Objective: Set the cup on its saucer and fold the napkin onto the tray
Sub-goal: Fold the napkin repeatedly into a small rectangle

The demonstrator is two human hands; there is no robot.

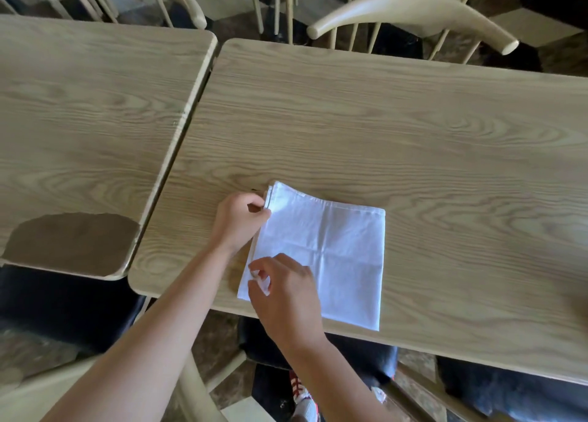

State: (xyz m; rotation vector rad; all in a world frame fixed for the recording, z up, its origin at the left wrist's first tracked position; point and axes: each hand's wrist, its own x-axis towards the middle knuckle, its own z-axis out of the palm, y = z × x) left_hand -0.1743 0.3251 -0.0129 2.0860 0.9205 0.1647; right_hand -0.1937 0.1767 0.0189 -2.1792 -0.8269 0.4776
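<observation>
White cloth napkin [321, 256] lies folded square at the tabletop [413, 135] near edge. Your left hand [237, 219] pinches the far-left corner layers, your right hand [284, 289] pinches the near-left edge, likely aligning layers. No cup, saucer or tray in view.
</observation>
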